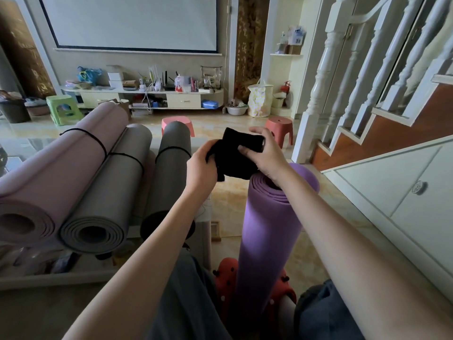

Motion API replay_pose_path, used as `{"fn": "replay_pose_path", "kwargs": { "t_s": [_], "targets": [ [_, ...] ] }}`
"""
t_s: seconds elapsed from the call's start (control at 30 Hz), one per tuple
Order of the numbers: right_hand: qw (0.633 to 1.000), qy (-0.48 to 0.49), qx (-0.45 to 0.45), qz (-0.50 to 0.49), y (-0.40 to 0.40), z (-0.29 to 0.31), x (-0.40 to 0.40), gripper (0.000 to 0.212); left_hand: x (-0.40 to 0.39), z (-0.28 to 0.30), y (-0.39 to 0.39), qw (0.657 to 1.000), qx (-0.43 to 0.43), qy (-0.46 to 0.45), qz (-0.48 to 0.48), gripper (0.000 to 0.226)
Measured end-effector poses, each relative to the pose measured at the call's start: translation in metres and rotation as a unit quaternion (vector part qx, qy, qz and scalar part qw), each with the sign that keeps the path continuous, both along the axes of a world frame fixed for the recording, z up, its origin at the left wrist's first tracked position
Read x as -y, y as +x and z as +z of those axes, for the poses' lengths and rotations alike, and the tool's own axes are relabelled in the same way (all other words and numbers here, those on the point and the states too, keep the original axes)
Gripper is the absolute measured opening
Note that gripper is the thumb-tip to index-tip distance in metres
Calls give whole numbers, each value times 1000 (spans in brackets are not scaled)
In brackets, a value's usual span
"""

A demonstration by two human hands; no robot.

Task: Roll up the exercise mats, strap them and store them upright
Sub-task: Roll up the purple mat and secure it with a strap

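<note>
Indoors, a glossy marbled floor (228,200) is seen from the head camera, with a white staircase (367,77) rising on the right and a large projection screen (132,20) mounted on the far wall above a low cabinet (147,96) crowded with small items. Two pink stools (280,130) and a green stool (62,109) are set on the floor near it. A purple mat (267,231), rolled, is stood upright between the person's knees. Just above its top end a black strap (236,155) is held by both hands: the left hand (202,165) is curled round its left end, and the right hand (266,153) pinches the right part with thumb on the front. On the left, a pink mat (63,173) and two grey mats (115,187) are laid rolled side by side on a tabletop (49,278), each bound with a thin black band.
</note>
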State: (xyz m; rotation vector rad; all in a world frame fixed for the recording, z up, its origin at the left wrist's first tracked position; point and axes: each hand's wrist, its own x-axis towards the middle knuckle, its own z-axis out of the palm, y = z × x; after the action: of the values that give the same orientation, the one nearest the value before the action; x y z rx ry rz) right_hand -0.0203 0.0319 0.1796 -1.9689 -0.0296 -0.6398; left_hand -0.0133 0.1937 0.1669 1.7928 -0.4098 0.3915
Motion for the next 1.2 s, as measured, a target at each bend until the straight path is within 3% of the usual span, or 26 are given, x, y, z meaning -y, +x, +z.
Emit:
{"fn": "replay_pose_path", "kwargs": {
  "t_s": [0.07, 0.13, 0.17, 0.23, 0.3, 0.37, 0.53, 0.63, 0.7, 0.87, 0.93, 1.07, 1.2],
  "targets": [
    [1000, -7, 16, -19, 2, 0, 2, 37, -1, -4, 2, 988, 108, 57, 92, 41],
    [999, -10, 16, -39, 5, -1, 4, 31, 1, -7, 2, 964, 160, 125, 175, 27],
    [999, -10, 13, -46, 6, -2, 4, 29, 4, -6, -1, 957, 174, 162, 165, 26],
    [998, 1, 12, -56, 8, -4, 4, 26, 14, -7, -8, 942, 195, 238, 132, 49],
    [998, 35, 13, -48, 8, -3, 3, 20, 21, -9, -9, 935, 179, 276, 132, 68],
    [998, 55, 10, -29, 7, -3, 3, 20, 26, -10, -5, 938, 145, 292, 116, 70],
    [999, 20, 9, -32, 5, -6, 8, 19, 24, -5, -6, 985, 49, 162, -23, 40],
    [1000, 21, 7, -7, 2, -5, 3, 26, 17, -11, -4, 997, -17, 62, -35, 30],
    [999, 29, -4, 15, 0, -3, -2, 32, 15, -13, -1, 999, -16, 37, -21, 26],
    [982, 135, -49, 118, -5, 1, -8, 49, 16, -10, 5, 988, -110, -111, -17, 4],
    [981, 124, -62, 136, -6, 1, -8, 54, 16, -11, 8, 973, -162, -160, -30, 9],
    [988, 71, -65, 122, -4, -1, -6, 43, 19, -12, 8, 943, -245, -219, -57, 12],
    [989, 50, -73, 117, -2, -1, -6, 39, 23, -14, 10, 952, -227, -197, -57, 18]
  ]
}}
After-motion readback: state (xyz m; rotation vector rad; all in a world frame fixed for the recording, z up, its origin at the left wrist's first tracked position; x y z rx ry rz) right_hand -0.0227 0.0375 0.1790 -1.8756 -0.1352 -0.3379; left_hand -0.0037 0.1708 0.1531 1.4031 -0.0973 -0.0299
